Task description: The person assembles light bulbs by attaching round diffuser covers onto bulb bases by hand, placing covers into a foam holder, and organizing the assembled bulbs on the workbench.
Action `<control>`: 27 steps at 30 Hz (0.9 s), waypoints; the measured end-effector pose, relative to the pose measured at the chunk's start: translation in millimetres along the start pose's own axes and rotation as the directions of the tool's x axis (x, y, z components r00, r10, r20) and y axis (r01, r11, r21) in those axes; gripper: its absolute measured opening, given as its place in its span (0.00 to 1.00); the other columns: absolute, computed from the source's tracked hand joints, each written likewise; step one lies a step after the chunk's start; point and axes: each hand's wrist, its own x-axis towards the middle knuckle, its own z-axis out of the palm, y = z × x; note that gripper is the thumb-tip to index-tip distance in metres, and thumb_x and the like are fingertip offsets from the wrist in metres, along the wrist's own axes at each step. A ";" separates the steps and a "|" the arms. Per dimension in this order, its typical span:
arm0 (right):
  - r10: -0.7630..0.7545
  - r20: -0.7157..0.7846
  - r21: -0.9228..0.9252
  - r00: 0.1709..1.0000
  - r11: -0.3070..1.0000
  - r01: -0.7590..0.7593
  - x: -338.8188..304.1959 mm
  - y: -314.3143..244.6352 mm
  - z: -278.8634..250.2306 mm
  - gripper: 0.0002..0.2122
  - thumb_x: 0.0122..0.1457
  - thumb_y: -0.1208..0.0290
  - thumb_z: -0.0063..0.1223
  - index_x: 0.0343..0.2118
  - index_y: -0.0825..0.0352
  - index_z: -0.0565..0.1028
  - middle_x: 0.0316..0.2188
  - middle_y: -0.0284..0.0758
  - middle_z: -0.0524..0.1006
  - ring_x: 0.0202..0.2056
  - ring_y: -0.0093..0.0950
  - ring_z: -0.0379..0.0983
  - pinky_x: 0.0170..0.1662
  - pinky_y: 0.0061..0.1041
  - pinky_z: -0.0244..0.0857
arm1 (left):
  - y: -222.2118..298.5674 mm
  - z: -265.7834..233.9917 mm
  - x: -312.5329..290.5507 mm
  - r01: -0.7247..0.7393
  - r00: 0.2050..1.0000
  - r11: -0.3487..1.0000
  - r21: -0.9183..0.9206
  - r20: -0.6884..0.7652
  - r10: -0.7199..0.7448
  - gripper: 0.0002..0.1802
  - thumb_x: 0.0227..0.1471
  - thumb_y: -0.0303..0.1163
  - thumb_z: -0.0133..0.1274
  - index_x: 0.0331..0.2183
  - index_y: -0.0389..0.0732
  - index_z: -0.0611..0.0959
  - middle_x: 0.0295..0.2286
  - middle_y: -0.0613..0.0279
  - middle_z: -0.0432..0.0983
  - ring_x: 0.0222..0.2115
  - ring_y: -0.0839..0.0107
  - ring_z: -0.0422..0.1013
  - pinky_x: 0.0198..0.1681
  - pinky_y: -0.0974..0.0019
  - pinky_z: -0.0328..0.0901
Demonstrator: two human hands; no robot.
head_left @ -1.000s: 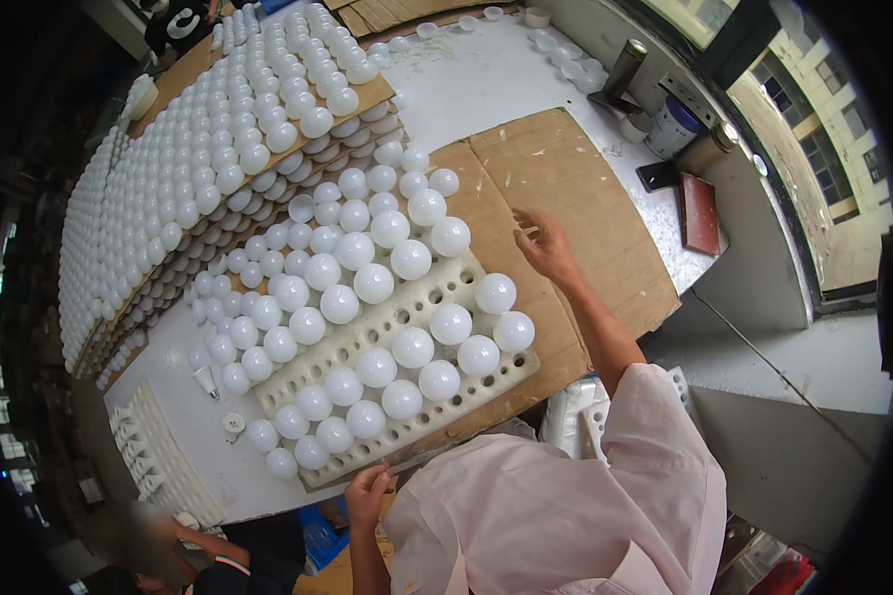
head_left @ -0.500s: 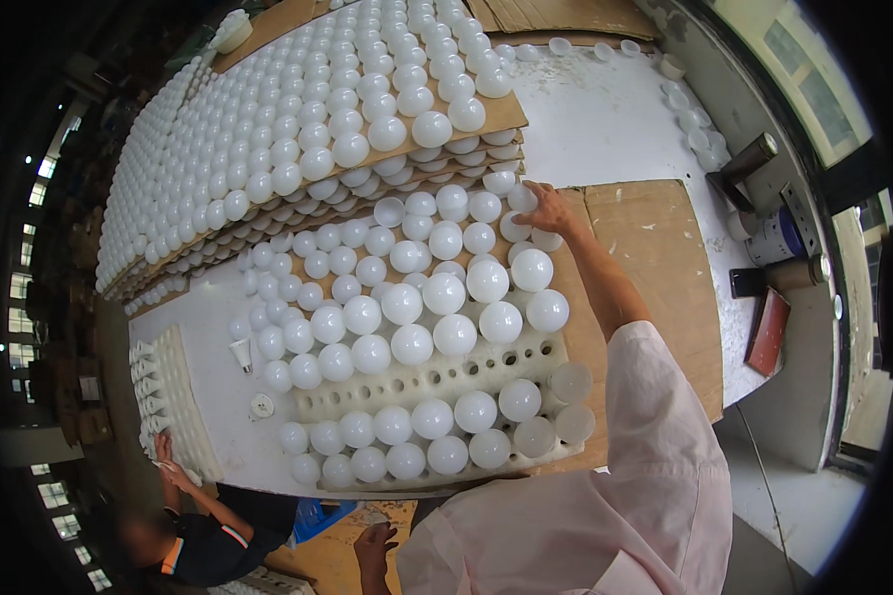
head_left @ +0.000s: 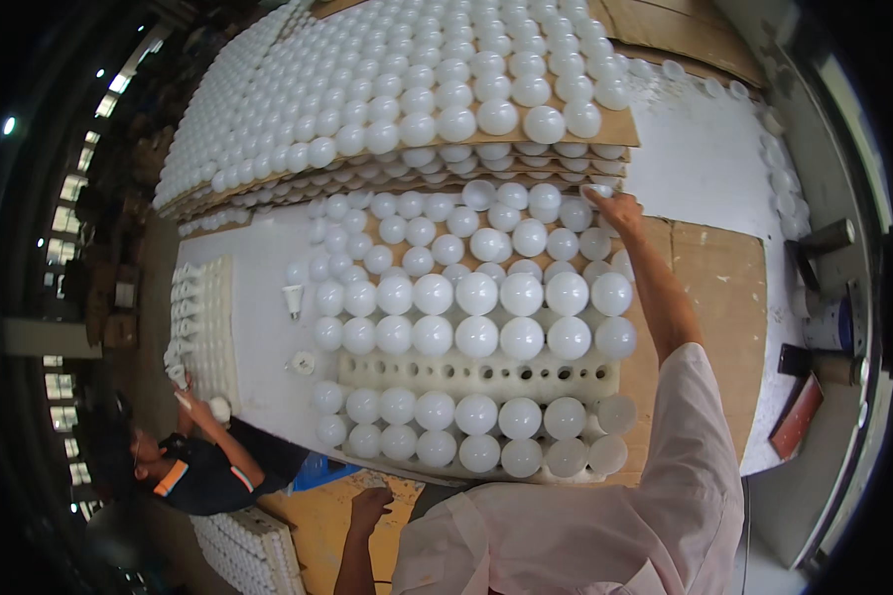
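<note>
My right hand (head_left: 620,210) reaches across the work table to the near right corner of the cardboard stack. Its fingers are closed on a white dome-shaped bulb cover (head_left: 599,188), partly hidden by the fingers. Below it lie loose white covers (head_left: 529,237) on brown cardboard. Nearer to me, rows of white globes (head_left: 477,337) sit on a pale holed tray (head_left: 486,374), with a bare strip of holes between the rows. Below the table's front edge hangs my left hand (head_left: 370,508), loosely bent, with nothing visible in it.
Layered cardboard sheets (head_left: 620,127) full of white covers rise at the back. A white bulb base (head_left: 293,300) and a round white part (head_left: 304,363) lie left of the tray. Another person (head_left: 203,456) works at a tray of white bases (head_left: 218,317). Tools line the right wall.
The view has turned, so the table sits further right in the picture. My right hand stays by the stack's corner. My left hand has risen slightly, its fingers more bent.
</note>
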 end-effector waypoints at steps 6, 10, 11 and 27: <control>-0.124 -0.074 0.256 0.989 0.957 0.139 4.8 36.0 6.3 0.37 0.43 0.37 0.53 0.38 0.75 0.76 0.36 0.49 0.77 0.39 0.40 0.73 0.44 0.35 0.63 | -1.2 -25.9 10.3 -0.155 0.974 0.985 -0.080 -0.177 0.139 0.14 0.50 0.31 0.55 0.37 0.31 0.79 0.32 0.56 0.78 0.33 0.67 0.76 0.31 0.67 0.71; -0.137 -0.167 0.433 0.976 0.879 0.197 -21.7 57.0 -22.5 0.26 0.50 0.52 0.58 0.42 0.73 0.72 0.35 0.38 0.76 0.40 0.27 0.72 0.43 0.26 0.65 | -13.2 -80.2 58.7 -0.373 0.825 0.928 0.022 -0.449 0.343 0.12 0.48 0.26 0.55 0.37 0.32 0.78 0.32 0.58 0.78 0.31 0.72 0.75 0.31 0.70 0.70; -0.198 -0.191 0.666 0.961 0.693 0.276 -28.0 73.5 -27.2 0.23 0.53 0.59 0.56 0.46 0.73 0.69 0.38 0.38 0.74 0.41 0.28 0.72 0.44 0.24 0.65 | -16.7 -94.7 83.4 -0.448 0.754 0.892 0.061 -0.511 0.414 0.14 0.47 0.24 0.55 0.39 0.31 0.78 0.33 0.57 0.78 0.31 0.73 0.74 0.32 0.71 0.70; -0.033 -0.144 0.988 0.989 -0.059 0.142 -466.2 93.1 -23.2 0.28 0.57 0.67 0.52 0.59 0.60 0.56 0.49 0.40 0.69 0.39 0.33 0.75 0.28 0.20 0.73 | 127.7 -174.2 288.5 -0.561 0.437 0.193 0.805 0.090 0.895 0.27 0.42 0.19 0.53 0.47 0.38 0.68 0.52 0.44 0.63 0.54 0.49 0.60 0.54 0.57 0.59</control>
